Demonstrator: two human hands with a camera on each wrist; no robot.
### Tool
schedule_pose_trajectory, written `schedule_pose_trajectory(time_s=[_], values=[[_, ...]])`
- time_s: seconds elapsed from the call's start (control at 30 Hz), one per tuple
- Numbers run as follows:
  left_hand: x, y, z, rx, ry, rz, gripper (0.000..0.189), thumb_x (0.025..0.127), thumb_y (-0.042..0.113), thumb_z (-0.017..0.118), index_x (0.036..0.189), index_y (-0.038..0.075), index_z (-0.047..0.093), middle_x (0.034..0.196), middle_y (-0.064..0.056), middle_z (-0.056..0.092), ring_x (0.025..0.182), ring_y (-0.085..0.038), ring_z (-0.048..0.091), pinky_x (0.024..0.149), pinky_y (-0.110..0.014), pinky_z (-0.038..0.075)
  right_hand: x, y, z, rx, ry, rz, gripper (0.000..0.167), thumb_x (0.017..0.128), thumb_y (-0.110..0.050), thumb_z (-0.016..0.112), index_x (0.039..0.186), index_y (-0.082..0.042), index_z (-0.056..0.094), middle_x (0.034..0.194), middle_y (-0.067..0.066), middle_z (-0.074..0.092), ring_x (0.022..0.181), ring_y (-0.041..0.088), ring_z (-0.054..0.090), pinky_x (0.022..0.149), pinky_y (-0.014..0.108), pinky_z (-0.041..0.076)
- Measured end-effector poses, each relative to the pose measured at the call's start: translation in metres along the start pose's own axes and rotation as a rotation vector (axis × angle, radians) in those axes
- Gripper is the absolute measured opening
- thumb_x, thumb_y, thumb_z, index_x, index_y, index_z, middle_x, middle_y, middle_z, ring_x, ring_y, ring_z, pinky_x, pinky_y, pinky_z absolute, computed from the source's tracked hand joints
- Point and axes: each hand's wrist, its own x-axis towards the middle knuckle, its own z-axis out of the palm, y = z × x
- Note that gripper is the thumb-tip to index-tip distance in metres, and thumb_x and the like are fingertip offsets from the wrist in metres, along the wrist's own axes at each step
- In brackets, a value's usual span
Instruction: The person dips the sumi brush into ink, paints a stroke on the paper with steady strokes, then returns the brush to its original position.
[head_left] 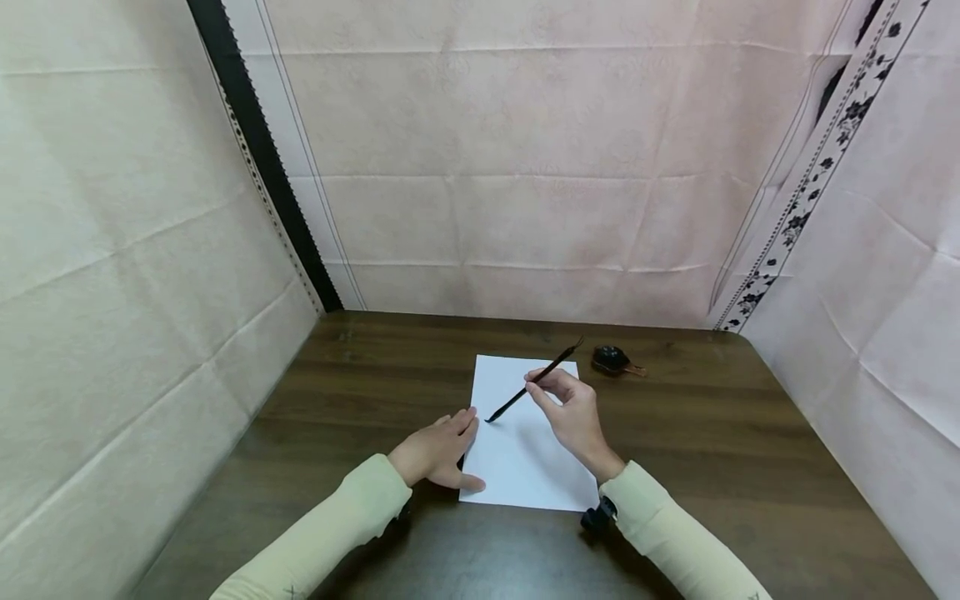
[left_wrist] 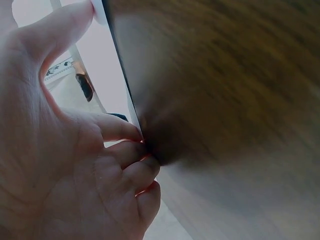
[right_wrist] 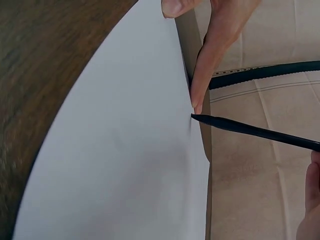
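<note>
A sheet of white paper point(head_left: 525, 467) lies on the wooden table. My right hand point(head_left: 572, 412) pinches a dark, slim brush point(head_left: 534, 383) between thumb and fingers, slanted with its pointed dark tip low at the paper's left part. In the right wrist view the brush point(right_wrist: 260, 132) tip meets or nearly meets the paper point(right_wrist: 115, 125); I cannot tell which. My left hand point(head_left: 442, 452) rests flat at the paper's left edge, its thumb and fingertips on the sheet. The left wrist view shows this hand point(left_wrist: 75, 145) from the palm side, fingers slightly bent. No marks on the paper can be made out.
Beyond the paper's upper right corner sits a small, glossy dark object point(head_left: 611, 359) with a brownish tail-like end, perhaps an ink dish. Pale cloth walls point(head_left: 510, 167) enclose the wooden table point(head_left: 360, 392) at the back and both sides.
</note>
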Motion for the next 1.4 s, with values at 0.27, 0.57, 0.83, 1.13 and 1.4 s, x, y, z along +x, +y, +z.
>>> schedule_pose_trajectory(time_s=[0.27,0.57,0.83,1.13,1.4], values=[[-0.002,0.001,-0.003,-0.006,-0.005,-0.003,0.111,0.089,0.074,0.067,0.167,0.005,0.029,0.178,-0.011,0.021,0.165,-0.025,0.024,0.134,-0.041,0.024,0.003,0.009,-0.006,0.006,-0.035,-0.011,0.015,0.096,-0.007,0.077,0.112,-0.007,0.078,0.114,0.01,0.079,0.107,0.028,0.076,0.099,0.017,0.056],[0.0,0.001,0.002,-0.007,-0.007,0.001,0.11,0.09,0.074,0.066,0.167,0.005,0.028,0.178,-0.011,0.021,0.165,-0.025,0.023,0.134,-0.041,0.024,0.006,0.008,-0.012,0.002,-0.094,-0.012,0.016,0.098,-0.013,0.076,0.114,-0.009,0.078,0.114,0.007,0.079,0.107,0.019,0.076,0.1,0.018,0.057],[-0.001,0.001,0.003,-0.015,-0.001,0.012,0.109,0.091,0.072,0.067,0.167,0.004,0.028,0.178,-0.012,0.021,0.165,-0.025,0.023,0.134,-0.041,0.023,0.007,0.003,-0.022,-0.072,-0.114,-0.034,0.017,0.098,-0.011,0.076,0.114,-0.008,0.078,0.114,0.008,0.08,0.105,0.012,0.076,0.097,0.018,0.057],[-0.002,0.0,0.0,-0.012,0.005,0.021,0.11,0.091,0.072,0.067,0.167,0.004,0.028,0.177,-0.013,0.022,0.165,-0.026,0.024,0.134,-0.042,0.024,0.009,0.001,-0.037,-0.135,-0.132,-0.044,0.017,0.098,-0.013,0.077,0.115,-0.011,0.078,0.111,0.011,0.081,0.102,0.014,0.077,0.101,0.038,0.06],[-0.002,0.0,0.0,-0.012,0.002,0.011,0.11,0.09,0.073,0.067,0.167,0.004,0.028,0.178,-0.012,0.021,0.165,-0.025,0.023,0.134,-0.041,0.023,0.01,-0.002,-0.05,-0.212,-0.13,-0.068,0.015,0.096,-0.009,0.078,0.112,-0.011,0.079,0.107,0.006,0.082,0.101,0.02,0.078,0.097,0.052,0.061]])
